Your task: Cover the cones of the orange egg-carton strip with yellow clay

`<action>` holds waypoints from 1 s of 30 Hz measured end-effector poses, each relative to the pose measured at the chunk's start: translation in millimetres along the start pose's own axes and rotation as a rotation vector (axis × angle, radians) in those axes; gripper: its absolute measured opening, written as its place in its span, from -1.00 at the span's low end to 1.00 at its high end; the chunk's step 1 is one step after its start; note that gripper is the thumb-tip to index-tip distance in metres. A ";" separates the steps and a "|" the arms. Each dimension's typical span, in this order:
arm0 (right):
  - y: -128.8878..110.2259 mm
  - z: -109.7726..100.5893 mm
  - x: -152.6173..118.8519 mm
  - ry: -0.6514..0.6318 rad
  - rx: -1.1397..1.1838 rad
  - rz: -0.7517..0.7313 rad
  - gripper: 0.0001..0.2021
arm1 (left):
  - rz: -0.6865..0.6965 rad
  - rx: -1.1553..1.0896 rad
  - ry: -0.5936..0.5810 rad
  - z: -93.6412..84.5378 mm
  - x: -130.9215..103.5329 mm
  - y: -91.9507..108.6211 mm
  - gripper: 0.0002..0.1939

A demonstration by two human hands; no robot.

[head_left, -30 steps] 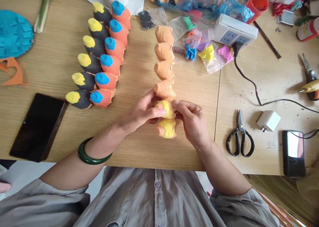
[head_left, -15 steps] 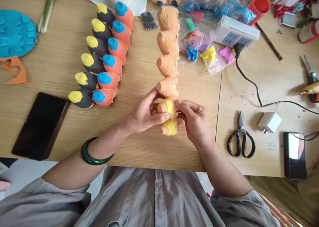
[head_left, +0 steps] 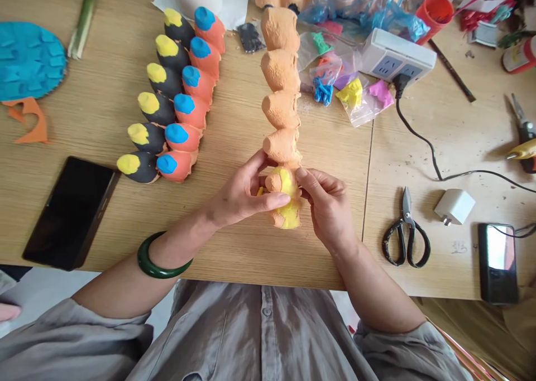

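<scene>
Holding an orange egg carton (head_left: pixel 280 109) in both hands, just in from the near edge of the counter (head_left: pixel 234 252) and stretched toward the far edge. Clamping the lower part with the left hand (head_left: pixel 243 194), thumb across the yellow coating (head_left: pixel 290 218); pinching the right rim with the right hand (head_left: pixel 330 202). Having a phone (head_left: pixel 71 213) at the near edge, leftward, and scissors (head_left: pixel 406 233) near it, rightward.

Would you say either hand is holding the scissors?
No, the scissors lie on the table, while the left hand and right hand hold the orange cup strip.
</scene>
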State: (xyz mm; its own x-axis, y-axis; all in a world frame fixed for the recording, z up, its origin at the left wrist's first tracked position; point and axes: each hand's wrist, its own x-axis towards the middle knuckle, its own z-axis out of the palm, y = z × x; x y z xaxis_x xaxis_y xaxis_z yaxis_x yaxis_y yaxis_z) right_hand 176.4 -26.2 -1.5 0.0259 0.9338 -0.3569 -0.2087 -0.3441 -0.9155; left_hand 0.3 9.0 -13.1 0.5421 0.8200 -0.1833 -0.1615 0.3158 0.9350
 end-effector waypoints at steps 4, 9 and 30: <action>0.0 0.9 -0.9 -0.042 0.035 -0.011 -0.64 | -0.018 0.026 0.063 7.4 -1.1 2.3 -0.44; 0.7 2.0 -3.3 -0.047 0.025 -0.052 -0.74 | 0.004 0.053 0.126 10.2 -3.3 -0.9 -0.42; 9.3 3.8 -0.5 -0.061 0.019 0.016 -0.68 | -0.025 -0.063 0.181 3.1 0.5 4.4 -0.70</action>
State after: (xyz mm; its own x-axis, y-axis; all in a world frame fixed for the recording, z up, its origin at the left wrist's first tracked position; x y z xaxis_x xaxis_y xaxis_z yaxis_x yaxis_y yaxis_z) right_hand 170.7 -29.5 -9.1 -0.0368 0.9325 -0.3593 -0.2273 -0.3579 -0.9057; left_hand 2.4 9.4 -8.2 0.3900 0.8823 -0.2636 -0.2043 0.3621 0.9095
